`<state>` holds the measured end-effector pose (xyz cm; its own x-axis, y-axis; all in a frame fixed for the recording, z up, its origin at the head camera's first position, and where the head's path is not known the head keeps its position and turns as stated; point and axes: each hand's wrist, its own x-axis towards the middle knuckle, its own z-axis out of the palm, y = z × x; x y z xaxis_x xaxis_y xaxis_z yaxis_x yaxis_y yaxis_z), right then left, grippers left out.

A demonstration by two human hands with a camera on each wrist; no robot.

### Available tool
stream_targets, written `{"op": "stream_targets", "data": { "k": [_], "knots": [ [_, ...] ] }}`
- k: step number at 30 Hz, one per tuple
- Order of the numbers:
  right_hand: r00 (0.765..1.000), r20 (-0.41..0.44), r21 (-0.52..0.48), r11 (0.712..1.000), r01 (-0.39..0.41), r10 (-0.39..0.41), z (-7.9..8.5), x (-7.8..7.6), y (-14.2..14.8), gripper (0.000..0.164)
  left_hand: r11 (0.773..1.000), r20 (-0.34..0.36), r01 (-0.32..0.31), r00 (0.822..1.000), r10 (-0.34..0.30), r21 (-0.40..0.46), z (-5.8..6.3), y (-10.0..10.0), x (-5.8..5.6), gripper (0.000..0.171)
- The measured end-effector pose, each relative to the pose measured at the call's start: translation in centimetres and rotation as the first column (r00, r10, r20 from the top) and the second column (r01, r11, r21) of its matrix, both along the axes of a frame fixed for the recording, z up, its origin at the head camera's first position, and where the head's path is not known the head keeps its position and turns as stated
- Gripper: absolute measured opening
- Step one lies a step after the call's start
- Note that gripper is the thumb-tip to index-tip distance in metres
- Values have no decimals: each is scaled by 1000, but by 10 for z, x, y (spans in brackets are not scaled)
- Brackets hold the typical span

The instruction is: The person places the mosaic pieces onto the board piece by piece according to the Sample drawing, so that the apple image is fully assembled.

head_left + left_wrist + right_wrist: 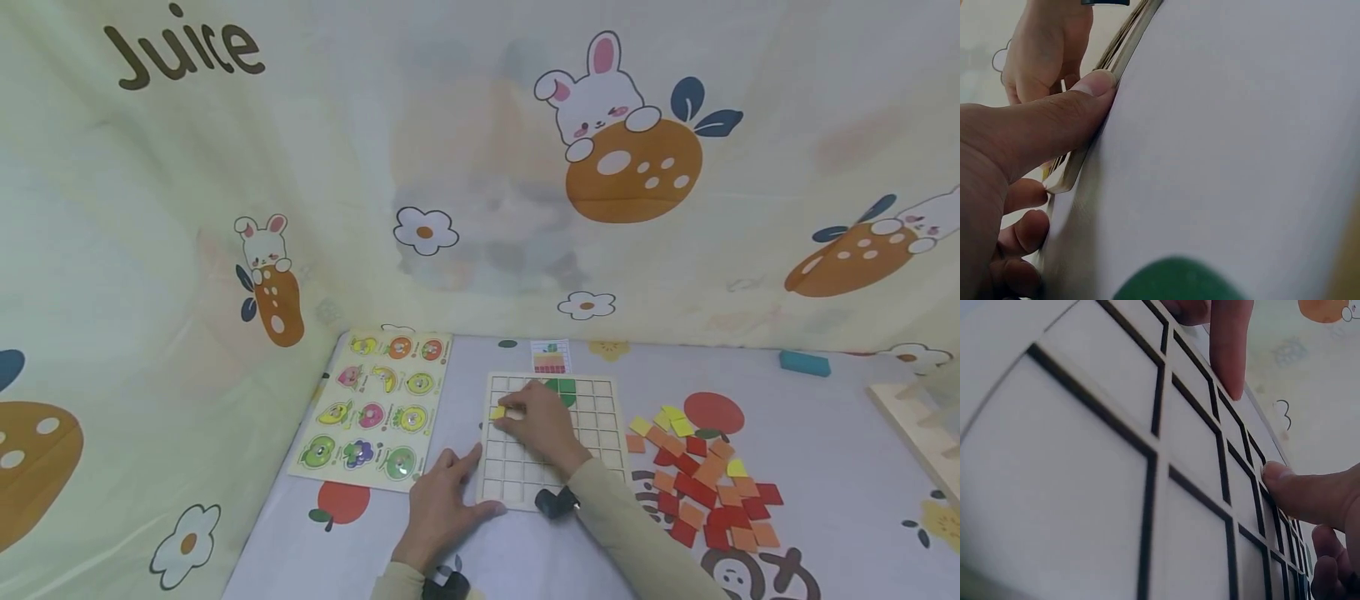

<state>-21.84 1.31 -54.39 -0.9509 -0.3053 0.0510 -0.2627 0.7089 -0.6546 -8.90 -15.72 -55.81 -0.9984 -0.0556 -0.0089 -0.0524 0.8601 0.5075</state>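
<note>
A pale wooden grid board [517, 475] lies on the table, with green square tiles [564, 390] in cells near its far edge. My right hand [543, 425] reaches over the board and pinches a yellow square tile [498, 412] between thumb and index finger, at the grid's left side. At the near left corner, my left hand [442, 508] touches the board with spread thumb and index finger; the left wrist view shows the thumb [1066, 125] along the board's edge. Close up, the right wrist view shows bare cells of the grid board [1194, 450].
Loose red, orange and yellow tiles [697, 492] lie scattered right of the board. To the left is a fruit picture board [360, 433]. A small printed card [551, 357] sits behind the grid. Farther right are a teal block [805, 362] and a wooden rack [915, 433].
</note>
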Motion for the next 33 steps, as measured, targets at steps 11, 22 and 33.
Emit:
{"op": "stream_targets", "data": {
  "k": [11, 22, 33],
  "knots": [
    [1000, 7, -34, 999, 15, -14, 1, 2, 3, 23, 1000, 3, -3, 1000, 3, 5, -1, 0, 1, 95],
    [1000, 25, -46, 999, -9, 10, 0, 1, 13, 26, 1000, 3, -4, 1000, 4, -3, 0, 0, 0, 94],
    [991, 95, 37, 995, 95, -98, 21, -13, 101, 34, 1000, 11, -20, 1000, 20, -4, 0, 2, 1, 96]
  ]
}}
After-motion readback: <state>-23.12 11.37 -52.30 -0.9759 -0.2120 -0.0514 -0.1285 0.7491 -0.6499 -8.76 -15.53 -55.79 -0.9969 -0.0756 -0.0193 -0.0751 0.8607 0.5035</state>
